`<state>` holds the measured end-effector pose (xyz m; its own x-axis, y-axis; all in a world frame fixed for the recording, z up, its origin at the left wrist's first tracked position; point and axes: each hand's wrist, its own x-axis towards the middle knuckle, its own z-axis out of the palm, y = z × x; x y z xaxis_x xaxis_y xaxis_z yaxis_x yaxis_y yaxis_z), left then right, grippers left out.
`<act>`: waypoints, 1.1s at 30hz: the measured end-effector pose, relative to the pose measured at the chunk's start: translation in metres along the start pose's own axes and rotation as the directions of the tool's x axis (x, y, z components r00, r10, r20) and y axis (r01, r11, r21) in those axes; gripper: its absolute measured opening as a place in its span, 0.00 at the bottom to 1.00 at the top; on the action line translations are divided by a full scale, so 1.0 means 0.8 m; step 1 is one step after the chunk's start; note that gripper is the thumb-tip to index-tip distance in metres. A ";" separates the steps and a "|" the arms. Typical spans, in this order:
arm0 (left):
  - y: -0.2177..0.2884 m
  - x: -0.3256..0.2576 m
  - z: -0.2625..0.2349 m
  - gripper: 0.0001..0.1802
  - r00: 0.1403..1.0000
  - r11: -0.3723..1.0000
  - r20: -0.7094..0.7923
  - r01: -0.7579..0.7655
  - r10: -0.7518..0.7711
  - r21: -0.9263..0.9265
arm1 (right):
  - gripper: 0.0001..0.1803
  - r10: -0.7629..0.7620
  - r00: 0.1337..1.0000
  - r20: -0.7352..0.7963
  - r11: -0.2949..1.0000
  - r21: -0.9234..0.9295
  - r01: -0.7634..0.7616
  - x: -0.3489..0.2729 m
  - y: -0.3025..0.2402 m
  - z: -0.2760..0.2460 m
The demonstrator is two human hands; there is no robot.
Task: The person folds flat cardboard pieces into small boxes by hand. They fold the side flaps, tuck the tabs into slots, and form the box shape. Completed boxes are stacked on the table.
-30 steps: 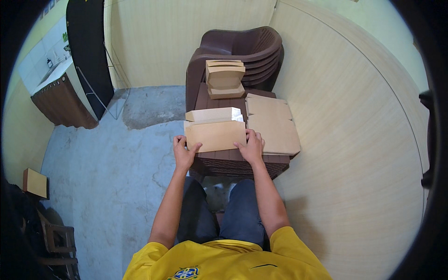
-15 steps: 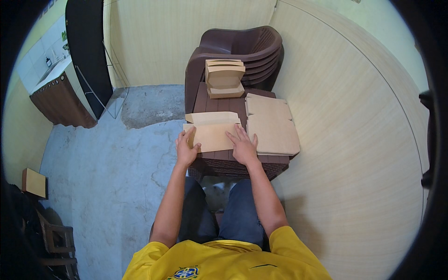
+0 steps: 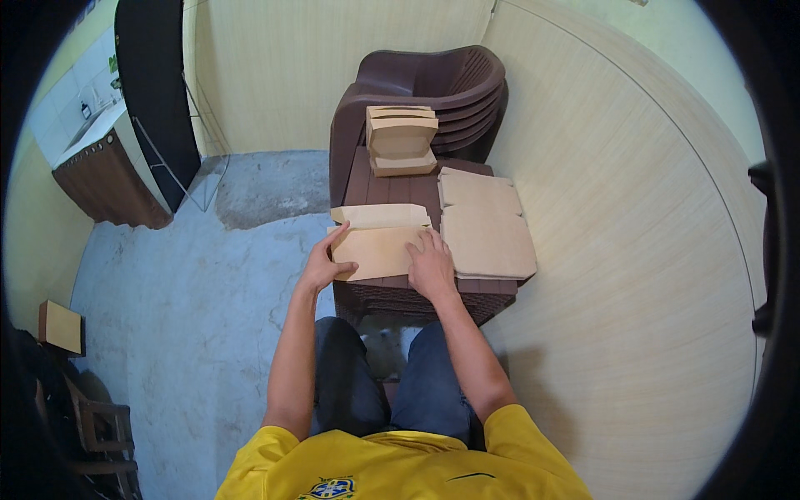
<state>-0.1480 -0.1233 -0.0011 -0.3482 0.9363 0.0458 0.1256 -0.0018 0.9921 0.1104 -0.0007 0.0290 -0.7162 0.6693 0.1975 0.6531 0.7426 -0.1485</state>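
Cardboard [image 3: 379,250], a flat box blank with its far flap folded up, lies on the near edge of the brown surface [image 3: 392,187] in front of my knees. My left hand [image 3: 323,268] grips its left edge, thumb on top; my right hand [image 3: 431,265] presses flat on it, fingers spread. Just right lies a stack of blanks [image 3: 487,229]; beyond, folded boxes [image 3: 400,137] sit before stacked chairs [image 3: 450,83]
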 end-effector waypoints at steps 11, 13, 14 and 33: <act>-0.011 0.002 -0.001 0.56 0.991 0.961 -0.007 -0.129 0.135 0.246 | 0.53 0.200 0.979 0.040 0.980 -0.011 -0.199 0.023 0.008 -0.007; -0.015 0.007 -0.002 0.56 0.994 0.947 -0.022 -0.094 0.106 0.306 | 0.50 0.160 0.986 0.044 0.986 0.034 -0.162 0.027 0.016 -0.005; -0.015 0.008 -0.002 0.57 0.997 0.937 -0.034 -0.051 0.067 0.345 | 0.48 0.143 0.989 0.044 0.988 0.054 -0.145 0.029 0.020 -0.004; -0.026 -0.032 0.076 0.51 0.975 0.382 -0.090 0.006 0.202 0.924 | 0.76 0.174 0.954 0.245 0.985 -0.036 -0.171 0.017 -0.011 0.024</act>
<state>-0.0849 -0.1257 -0.0300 -0.3976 0.8813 0.2554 0.9043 0.3293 0.2715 0.0903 0.0021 0.0147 -0.6296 0.7734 -0.0745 0.7741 0.6163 -0.1447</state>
